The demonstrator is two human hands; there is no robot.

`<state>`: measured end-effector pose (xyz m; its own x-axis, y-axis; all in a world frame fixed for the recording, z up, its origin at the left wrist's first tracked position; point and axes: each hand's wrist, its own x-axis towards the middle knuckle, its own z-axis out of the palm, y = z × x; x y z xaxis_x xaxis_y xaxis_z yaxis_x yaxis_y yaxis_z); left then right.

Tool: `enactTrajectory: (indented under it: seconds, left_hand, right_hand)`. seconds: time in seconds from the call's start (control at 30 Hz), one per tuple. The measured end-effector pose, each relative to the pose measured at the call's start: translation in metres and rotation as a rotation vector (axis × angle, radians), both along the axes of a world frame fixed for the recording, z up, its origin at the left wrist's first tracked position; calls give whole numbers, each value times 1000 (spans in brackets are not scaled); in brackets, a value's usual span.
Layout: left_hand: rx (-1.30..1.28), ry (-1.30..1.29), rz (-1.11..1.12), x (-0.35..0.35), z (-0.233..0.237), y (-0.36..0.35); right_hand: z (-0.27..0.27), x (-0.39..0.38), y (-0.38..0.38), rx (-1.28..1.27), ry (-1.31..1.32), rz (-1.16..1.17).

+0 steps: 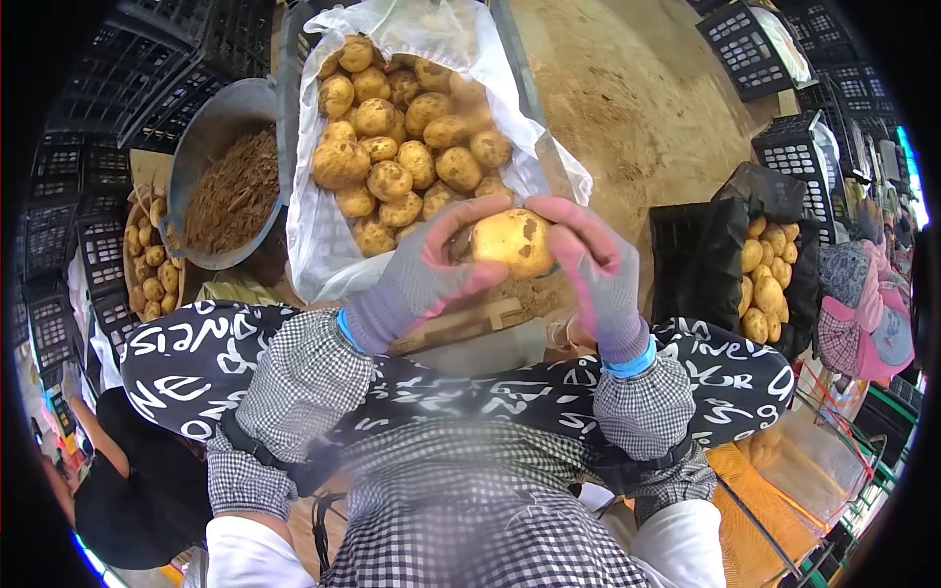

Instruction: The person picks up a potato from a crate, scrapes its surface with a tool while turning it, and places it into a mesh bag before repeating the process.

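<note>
Just near of the bag-lined crate (316,240), the left hand (421,282) and right hand (600,279) hold one potato (515,241), fingers pinching it.

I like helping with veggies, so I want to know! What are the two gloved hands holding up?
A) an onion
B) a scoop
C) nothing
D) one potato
D: the left hand and the right hand both clasp one potato, in front of the white bag full of others.
</note>
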<state>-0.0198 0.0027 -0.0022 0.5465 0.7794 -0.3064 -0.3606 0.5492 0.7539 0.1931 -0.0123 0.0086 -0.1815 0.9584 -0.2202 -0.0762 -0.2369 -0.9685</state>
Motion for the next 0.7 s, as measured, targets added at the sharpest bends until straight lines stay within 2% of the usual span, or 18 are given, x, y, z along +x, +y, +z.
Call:
enactTrajectory:
  seconds: [0.03, 0.1, 0.17, 0.27, 0.4, 0.53, 0.7]
  left_hand:
    - [9, 2, 1, 1, 4, 0]
    - [74, 36, 5, 2, 5, 0]
    - [190, 96, 10, 2, -2, -1]
    - [287, 293, 55, 1, -14, -2]
    - [195, 219, 114, 3, -15, -1]
    - [119, 145, 135, 5, -8, -4]
    - [57, 98, 144, 3, -8, -5]
  right_hand:
    - [3, -5, -2, -24, -9, -13]
    - [2, -5, -4, 113, -151, -16]
    - [-7, 1, -3, 437, -421, 1]
    - [2, -2, -9, 266, -313, -257]
    - [-11, 4, -15, 313, -305, -57]
    - [-14, -3, -14, 351, -324, -50]
    - [-7, -10, -16, 238, -287, -37]
